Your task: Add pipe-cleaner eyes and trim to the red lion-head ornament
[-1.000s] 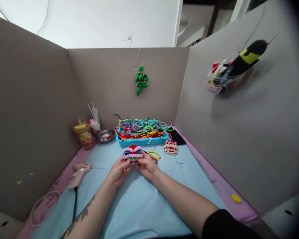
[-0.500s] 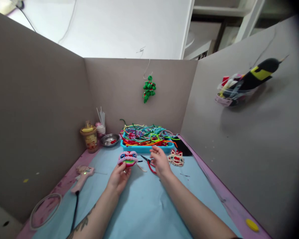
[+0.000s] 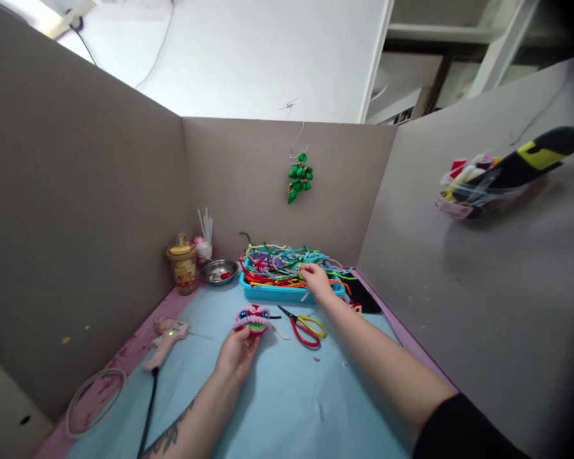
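Note:
My left hand (image 3: 239, 352) grips a small fuzzy pink and red lion-dance head (image 3: 252, 317), with blue eyes and a green stripe at the mouth, by its lower edge. A dark stem and a pale strand stick out at its right. Over the front of the blue tray (image 3: 277, 294), my right hand (image 3: 317, 282) has its fingers pinched among the pipe cleaners (image 3: 280, 264); a short lilac end pokes out below it. Open-bladed scissors (image 3: 306, 328) with red and yellow handles lie between the hands. My right wrist mostly hides a cream and red piece (image 3: 356, 306).
At left lies a pink glue gun (image 3: 167, 341) with its lamp lit and a cord. Behind it stand a lidded cup (image 3: 183, 271), a metal bowl (image 3: 220, 272) and white sticks (image 3: 206, 226). Grey panels enclose the table; a green ornament (image 3: 300, 178) hangs at the back.
My right hand has moved from above the scissors up and forward to the tray, uncovering the scissors' handles. My left hand keeps hold of the lion-dance head. The whole view has shifted slightly.

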